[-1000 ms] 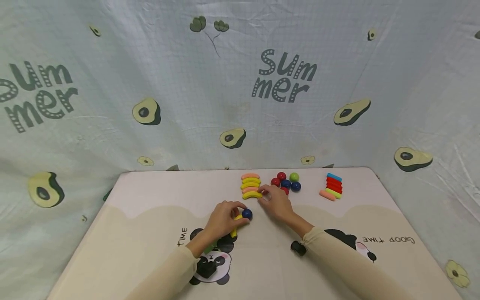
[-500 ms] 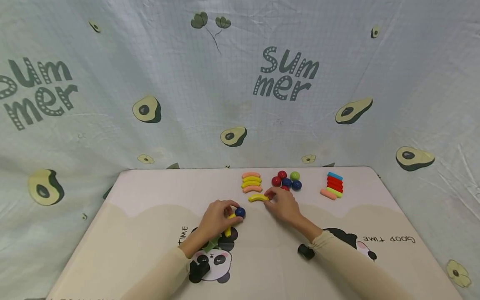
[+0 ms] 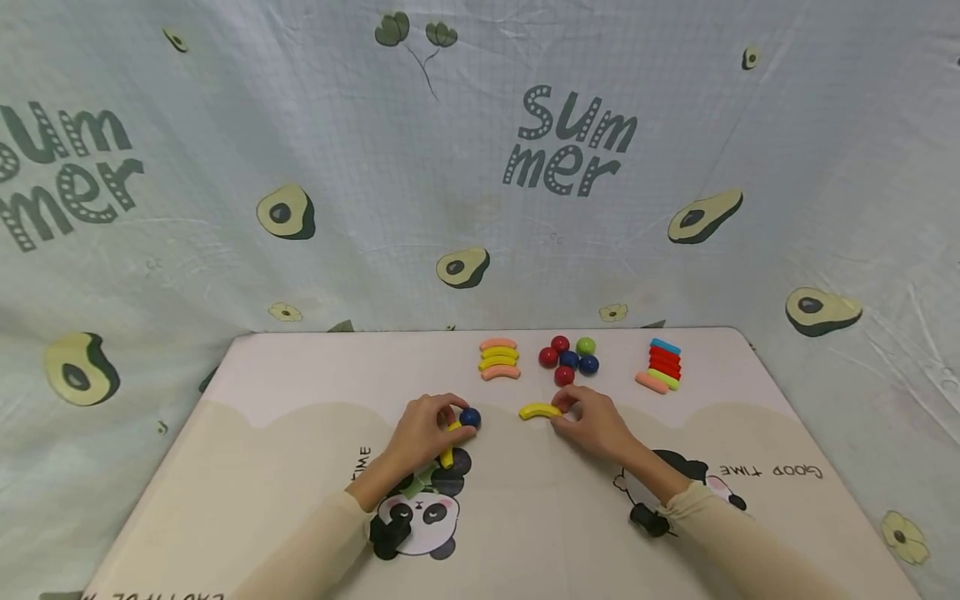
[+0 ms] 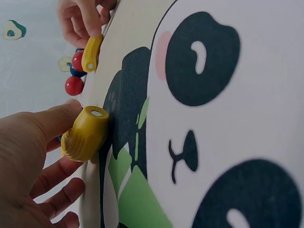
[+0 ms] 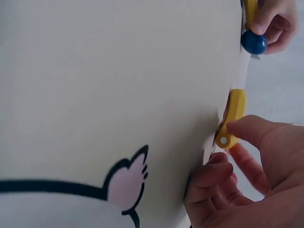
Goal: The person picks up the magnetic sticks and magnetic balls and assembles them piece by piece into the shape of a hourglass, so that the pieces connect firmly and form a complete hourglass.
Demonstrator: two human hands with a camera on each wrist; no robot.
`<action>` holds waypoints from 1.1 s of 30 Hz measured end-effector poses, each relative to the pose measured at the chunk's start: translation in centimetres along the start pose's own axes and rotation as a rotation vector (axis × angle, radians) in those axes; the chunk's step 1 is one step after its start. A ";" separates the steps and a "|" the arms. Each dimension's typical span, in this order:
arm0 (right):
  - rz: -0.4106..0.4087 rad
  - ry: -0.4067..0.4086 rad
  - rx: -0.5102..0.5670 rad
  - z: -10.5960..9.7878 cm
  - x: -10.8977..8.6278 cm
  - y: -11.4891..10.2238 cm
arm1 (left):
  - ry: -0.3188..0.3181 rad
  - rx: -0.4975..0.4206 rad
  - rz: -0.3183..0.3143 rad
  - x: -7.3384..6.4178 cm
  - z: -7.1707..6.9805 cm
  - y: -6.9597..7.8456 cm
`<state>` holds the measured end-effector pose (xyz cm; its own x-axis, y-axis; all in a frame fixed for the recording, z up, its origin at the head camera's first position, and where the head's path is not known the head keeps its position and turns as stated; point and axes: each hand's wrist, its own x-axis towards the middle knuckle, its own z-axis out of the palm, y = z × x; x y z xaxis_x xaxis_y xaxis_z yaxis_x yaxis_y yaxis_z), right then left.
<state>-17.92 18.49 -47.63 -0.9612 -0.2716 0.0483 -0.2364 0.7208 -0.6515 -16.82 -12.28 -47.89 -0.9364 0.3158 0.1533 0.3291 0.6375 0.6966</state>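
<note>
Low over the table, my left hand [image 3: 423, 429] pinches a yellow curved stick [image 4: 85, 135] between thumb and fingers. A blue ball [image 3: 470, 417] sits against that stick's far end, by the fingertips. To the right, my right hand [image 3: 597, 423] pinches one end of another yellow curved stick [image 3: 537, 411], which points left toward the blue ball. A gap separates the two. Both sticks have a pale round spot on the end, seen in the wrist views.
Behind the hands lie a row of yellow and pink curved sticks [image 3: 498, 360], a cluster of red, blue and green balls [image 3: 568, 359], and a stack of straight coloured sticks [image 3: 664, 360]. A printed cloth [image 3: 375, 167] hangs behind the table [image 3: 300, 467].
My right hand has drawn the front yellow curved stick out of the row, rightward and nearer. My left hand has shifted slightly left with its stick and blue ball.
</note>
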 end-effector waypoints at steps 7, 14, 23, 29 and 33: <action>-0.169 -0.033 0.020 -0.1 0.8 -0.1 | 0.002 -0.001 0.006 0.1 0.1 -0.1; -0.196 -0.189 0.045 -0.6 2.1 -0.6 | 0.001 0.000 0.015 0.1 0.2 0.0; -0.201 -0.246 0.028 -1.0 2.6 -0.7 | 0.012 0.003 0.026 0.1 0.2 0.1; -0.191 -0.262 0.043 -1.6 2.2 -1.1 | 0.001 0.000 0.025 0.2 0.2 0.0; -0.160 -0.274 0.071 -1.8 2.1 -1.2 | 0.008 -0.005 0.039 0.4 0.3 -0.1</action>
<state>-19.88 18.17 -45.37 -0.8364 -0.5462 -0.0452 -0.3614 0.6116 -0.7038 -17.17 -12.04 -48.08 -0.9237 0.3349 0.1860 0.3648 0.6211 0.6936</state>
